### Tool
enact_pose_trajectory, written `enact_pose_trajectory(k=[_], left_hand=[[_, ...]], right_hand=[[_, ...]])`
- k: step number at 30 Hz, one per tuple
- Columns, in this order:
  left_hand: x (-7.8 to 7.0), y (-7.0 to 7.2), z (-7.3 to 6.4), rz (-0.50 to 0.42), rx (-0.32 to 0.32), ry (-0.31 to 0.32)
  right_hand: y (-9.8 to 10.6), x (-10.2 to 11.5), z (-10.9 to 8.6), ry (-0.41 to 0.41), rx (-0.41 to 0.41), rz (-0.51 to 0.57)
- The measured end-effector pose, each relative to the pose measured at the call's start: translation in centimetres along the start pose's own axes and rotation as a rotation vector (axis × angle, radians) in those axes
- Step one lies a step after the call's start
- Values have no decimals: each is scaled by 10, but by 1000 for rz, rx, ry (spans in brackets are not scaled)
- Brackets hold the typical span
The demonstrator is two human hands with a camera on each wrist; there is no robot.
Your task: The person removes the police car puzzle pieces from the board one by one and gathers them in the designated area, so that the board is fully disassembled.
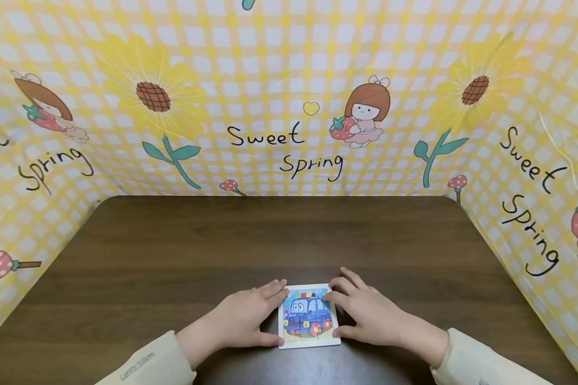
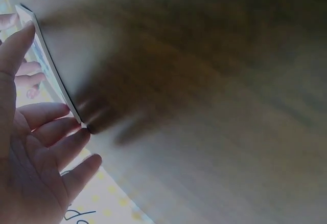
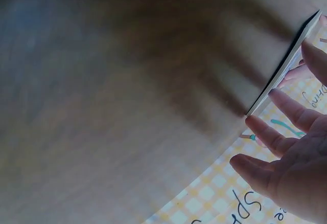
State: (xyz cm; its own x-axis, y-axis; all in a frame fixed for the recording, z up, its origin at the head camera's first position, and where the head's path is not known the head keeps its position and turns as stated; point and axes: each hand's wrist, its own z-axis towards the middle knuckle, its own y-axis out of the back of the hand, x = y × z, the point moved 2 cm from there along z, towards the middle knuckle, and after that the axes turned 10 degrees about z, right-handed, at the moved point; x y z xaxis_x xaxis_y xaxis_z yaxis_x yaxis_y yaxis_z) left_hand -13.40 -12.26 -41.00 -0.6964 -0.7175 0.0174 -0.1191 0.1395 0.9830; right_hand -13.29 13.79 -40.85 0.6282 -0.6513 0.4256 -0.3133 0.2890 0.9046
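A small square jigsaw puzzle [image 1: 308, 315] in a white frame lies on the table near its front. Its picture is a blue cartoon car with coloured roof lights, and curved seams run between the pieces. My left hand [image 1: 241, 318] touches the frame's left side, thumb at the lower corner and fingertips at the upper one. On the opposite side, my right hand [image 1: 373, 313] has its thumb by the lower right edge and an index fingertip over the upper right of the picture. Both wrist views show fairly straight fingers along the thin frame edge [image 2: 53, 68].
A dark brown wooden table [image 1: 212, 240] with rounded far corners extends under both hands. Yellow-and-white checked cloth [image 1: 279, 64] with sunflowers, girls, strawberries and "Sweet Spring" lettering stands along the back and both sides.
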Motion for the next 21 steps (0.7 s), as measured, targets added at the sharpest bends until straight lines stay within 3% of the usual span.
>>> enact_pose_trajectory(k=[8,13,21], left_hand=[[-3,-1,-9,34,-24,-16],[-4,-1,-13,16,-24,21],[-7,-4,-16,4,-69,105]], right_hand=[[-3,7,-3,-19,45,-8],[0,7,-1,-7,27,6],[10,9,22,-27,25,179]])
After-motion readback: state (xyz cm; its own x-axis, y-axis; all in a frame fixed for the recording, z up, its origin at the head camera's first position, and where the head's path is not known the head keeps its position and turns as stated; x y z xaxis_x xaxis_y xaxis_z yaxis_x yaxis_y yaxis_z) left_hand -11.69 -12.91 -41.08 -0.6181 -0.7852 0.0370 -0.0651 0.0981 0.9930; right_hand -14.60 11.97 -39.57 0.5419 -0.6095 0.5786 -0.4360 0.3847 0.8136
